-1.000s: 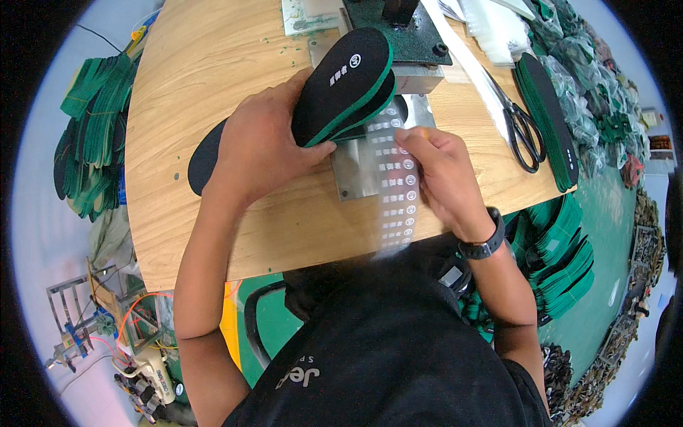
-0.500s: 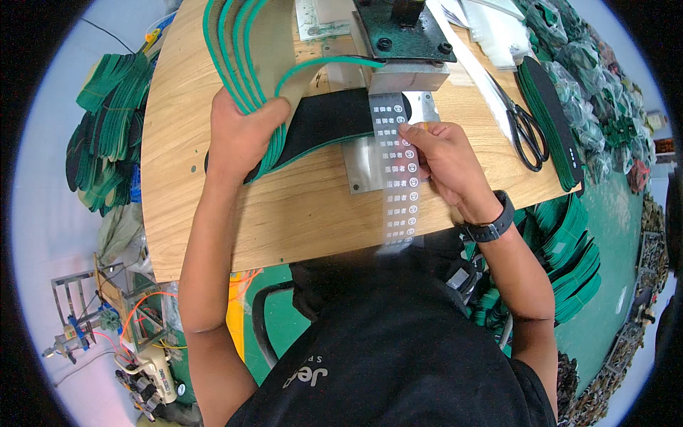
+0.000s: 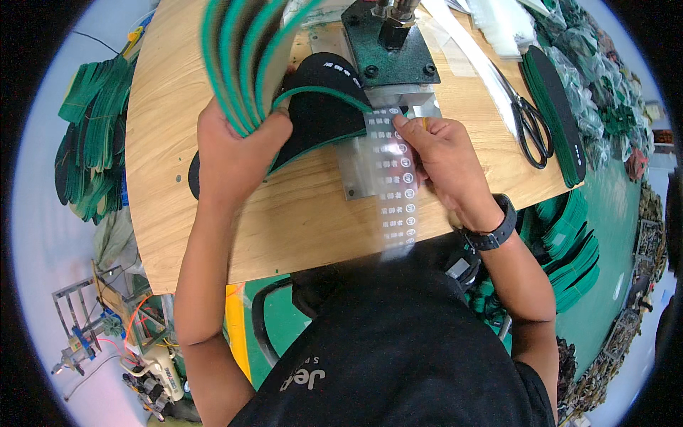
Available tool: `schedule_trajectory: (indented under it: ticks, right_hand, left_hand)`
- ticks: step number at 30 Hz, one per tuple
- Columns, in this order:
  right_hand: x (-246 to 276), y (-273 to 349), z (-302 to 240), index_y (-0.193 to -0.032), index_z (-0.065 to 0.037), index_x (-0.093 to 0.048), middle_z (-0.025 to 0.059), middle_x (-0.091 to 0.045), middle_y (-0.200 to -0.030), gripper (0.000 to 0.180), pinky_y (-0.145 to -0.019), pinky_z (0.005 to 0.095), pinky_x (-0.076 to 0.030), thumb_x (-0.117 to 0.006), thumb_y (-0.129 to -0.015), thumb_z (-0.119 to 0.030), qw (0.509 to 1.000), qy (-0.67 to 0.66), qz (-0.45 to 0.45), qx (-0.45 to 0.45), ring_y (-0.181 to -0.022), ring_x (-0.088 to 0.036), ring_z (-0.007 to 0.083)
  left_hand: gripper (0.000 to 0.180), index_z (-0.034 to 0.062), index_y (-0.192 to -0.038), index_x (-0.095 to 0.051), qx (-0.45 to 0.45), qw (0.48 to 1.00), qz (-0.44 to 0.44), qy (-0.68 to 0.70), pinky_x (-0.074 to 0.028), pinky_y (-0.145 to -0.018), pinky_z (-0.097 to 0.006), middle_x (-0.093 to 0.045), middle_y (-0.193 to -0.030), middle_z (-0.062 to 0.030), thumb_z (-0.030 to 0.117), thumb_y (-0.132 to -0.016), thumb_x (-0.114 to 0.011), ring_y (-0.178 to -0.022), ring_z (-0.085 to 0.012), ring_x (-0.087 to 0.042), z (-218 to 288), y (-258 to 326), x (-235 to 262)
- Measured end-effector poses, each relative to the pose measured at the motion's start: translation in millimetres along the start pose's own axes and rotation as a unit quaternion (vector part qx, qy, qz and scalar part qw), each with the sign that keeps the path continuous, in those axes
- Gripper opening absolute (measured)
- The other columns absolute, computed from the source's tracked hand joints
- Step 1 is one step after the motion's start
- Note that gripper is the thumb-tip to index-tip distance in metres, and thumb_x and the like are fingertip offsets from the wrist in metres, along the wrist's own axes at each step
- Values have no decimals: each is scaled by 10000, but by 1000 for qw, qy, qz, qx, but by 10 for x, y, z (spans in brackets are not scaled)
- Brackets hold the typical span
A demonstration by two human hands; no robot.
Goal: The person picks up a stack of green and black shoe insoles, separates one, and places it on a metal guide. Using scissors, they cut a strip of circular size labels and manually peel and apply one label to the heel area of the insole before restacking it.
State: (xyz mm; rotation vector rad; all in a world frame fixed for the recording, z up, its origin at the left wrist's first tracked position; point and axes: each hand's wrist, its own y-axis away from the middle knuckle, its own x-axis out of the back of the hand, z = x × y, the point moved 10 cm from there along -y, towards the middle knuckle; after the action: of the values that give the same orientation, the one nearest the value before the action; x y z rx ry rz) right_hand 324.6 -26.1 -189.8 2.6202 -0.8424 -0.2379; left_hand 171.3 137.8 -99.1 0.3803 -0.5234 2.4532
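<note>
My left hand (image 3: 242,156) is closed around a fanned bunch of green-edged shoe insoles (image 3: 247,71), raised over the left half of the table. One black insole (image 3: 320,75) from the bunch curls over to the right, with small white print near its tip. Below it another black insole (image 3: 313,122) lies with its right end by the heat press (image 3: 391,53). Between thumb and fingers, my right hand (image 3: 448,160) pinches a clear strip of white printed transfers (image 3: 395,188). The strip's upper end lies at the press, and its lower part hangs past the table's front edge.
Black scissors (image 3: 532,132) lie on the wooden table (image 3: 171,235) to the right, beside a stack of black insoles (image 3: 555,117). White strips and sheets (image 3: 501,28) are at the back right. Bundles of green insoles (image 3: 92,135) stand left of the table; more (image 3: 562,242) are at lower right.
The curled insole's tip has come out from under the press and moved left, now showing its printed black face. My left hand tilts the bunch; my right hand stays on the strip.
</note>
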Motion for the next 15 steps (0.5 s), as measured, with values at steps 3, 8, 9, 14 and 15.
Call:
schedule_trajectory:
  ticks: [3, 8, 9, 14, 15]
  right_hand:
    - [-39, 36, -22, -713, -22, -606, 40, -584, -560, 329, -388, 188, -336, -569, -943, -255, 1000, -12, 11, -4, -416, -476, 73]
    - [-5, 66, -14, -738, -18, -606, 34, -581, -574, 292, -398, 194, -363, -564, -934, -229, 998, -63, 7, 1, -429, -487, 77]
    - [-18, 75, -21, -748, -15, -609, 32, -584, -585, 276, -408, 194, -369, -562, -932, -216, 999, -52, 0, 3, -440, -493, 76]
    - [142, 43, 43, -802, -1, -618, 30, -610, -655, 216, -459, 196, -406, -552, -923, -168, 998, -51, 24, 24, -498, -529, 75]
    - [247, 67, 38, -813, 3, -621, 32, -613, -666, 210, -469, 200, -417, -553, -922, -164, 995, -74, 51, 33, -511, -539, 77]
  left_hand:
    - [547, 60, -1205, -552, 7, 991, -82, -106, -473, -806, -337, -642, -911, -114, 197, -697, -701, -854, -230, -601, -58, -16, -138]
    - [822, 77, -1351, -433, -94, 956, -154, -233, -470, -879, -382, -641, -1054, -187, 197, -616, -780, -982, -329, -611, 92, -32, -407]
    - [830, 71, -1353, -434, -83, 951, -165, -248, -473, -887, -363, -654, -1059, -180, 164, -611, -793, -982, -304, -631, 90, -30, -428]
    - [724, 81, -1308, -482, -40, 955, -154, -249, -494, -765, -396, -644, -866, -169, 217, -649, -752, -837, -344, -617, 18, -8, -346]
    - [698, 78, -1291, -502, -7, 957, -162, -241, -500, -741, -390, -646, -828, -163, 214, -653, -752, -806, -340, -622, -47, -10, -308]
